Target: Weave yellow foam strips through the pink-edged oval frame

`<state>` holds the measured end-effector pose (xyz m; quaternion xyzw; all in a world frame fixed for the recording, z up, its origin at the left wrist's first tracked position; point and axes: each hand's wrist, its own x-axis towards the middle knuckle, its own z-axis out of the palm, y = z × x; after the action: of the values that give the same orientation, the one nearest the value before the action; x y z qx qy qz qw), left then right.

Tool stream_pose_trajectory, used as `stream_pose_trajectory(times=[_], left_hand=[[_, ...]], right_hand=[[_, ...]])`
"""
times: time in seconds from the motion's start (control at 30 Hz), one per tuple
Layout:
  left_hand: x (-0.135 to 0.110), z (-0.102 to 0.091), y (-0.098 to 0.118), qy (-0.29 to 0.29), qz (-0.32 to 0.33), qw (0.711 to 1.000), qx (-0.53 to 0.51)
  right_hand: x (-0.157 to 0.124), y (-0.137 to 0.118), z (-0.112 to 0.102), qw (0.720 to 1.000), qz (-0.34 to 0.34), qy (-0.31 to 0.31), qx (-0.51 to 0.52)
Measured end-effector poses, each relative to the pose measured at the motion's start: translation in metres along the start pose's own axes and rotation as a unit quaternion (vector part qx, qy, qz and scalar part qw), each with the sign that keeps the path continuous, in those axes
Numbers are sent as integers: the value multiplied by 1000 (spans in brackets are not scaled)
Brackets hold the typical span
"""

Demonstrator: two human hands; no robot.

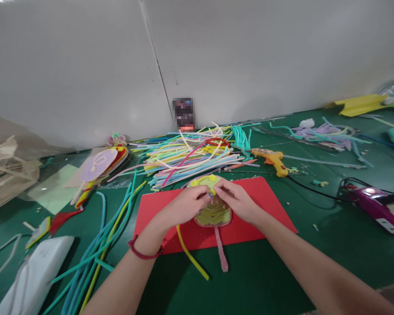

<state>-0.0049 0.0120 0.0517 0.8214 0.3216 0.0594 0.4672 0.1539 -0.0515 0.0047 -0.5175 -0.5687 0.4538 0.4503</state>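
Both my hands meet over a fan-shaped piece (pixel 213 217) covered in yellow-green pipe cleaner, with a pink edge and a pink fuzzy handle (pixel 221 251) pointing toward me. My left hand (pixel 190 205) has its thumb and fingers pinched together at the fan's upper part. Facing it, my right hand (pixel 239 201) is pinched the same way, fingertips almost touching the left ones. What lies between the fingertips is too small and covered to name. A yellow pipe cleaner (pixel 192 258) runs out below my left hand. Beneath the fan lies a red sheet (pixel 269 210).
Behind the sheet lies a heap of coloured pipe cleaners (pixel 184 157). A yellow hot glue gun (pixel 272 159) sits to its right, cord leading toward a purple device (pixel 377 210). Finished fans (pixel 100 164), loose pipe cleaners (pixel 101 245) and a white power strip (pixel 36 275) are at left.
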Motion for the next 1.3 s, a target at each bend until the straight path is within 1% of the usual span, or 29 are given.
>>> stream_pose_trajectory(times=[0.13, 0.27, 0.4, 0.57, 0.7, 0.77, 0.9, 1.0, 1.07, 1.17, 1.3], left_hand=[[-1, 1, -1, -27, -13, 998, -52], [-1, 1, 0, -39, -7, 997, -65], [-2, -1, 1, -49, 1, 998, -38], [-5, -3, -2, -63, 3, 998, 5], [-4, -3, -5, -72, -2, 997, 9], [-3, -2, -6, -65, -10, 998, 0], [-1, -3, -9, -37, -6, 999, -22], [-1, -6, -10, -20, 17, 1000, -3], [-1, -8, -10, -26, 24, 999, 14], [-3, -10, -8, -33, 23, 999, 31], [-6, -11, -4, -31, 34, 998, 53]], right_hand=[[1, 1, -1, 1000, -16, -3, -10], [0, 0, -2, 1000, -18, -13, -12], [-2, -1, -1, 999, -24, -24, -30], [-2, -1, 1, 992, -56, -32, -104], [-2, 1, 1, 991, -57, -39, -117], [-1, 1, 2, 993, -47, -32, -106], [0, 1, 4, 998, -27, 8, -56], [0, 1, 5, 999, -19, 20, -37], [-1, 2, 5, 999, -19, 25, -34], [-1, 2, 4, 999, -20, 24, -22], [-2, -2, 3, 1000, -17, -10, 6]])
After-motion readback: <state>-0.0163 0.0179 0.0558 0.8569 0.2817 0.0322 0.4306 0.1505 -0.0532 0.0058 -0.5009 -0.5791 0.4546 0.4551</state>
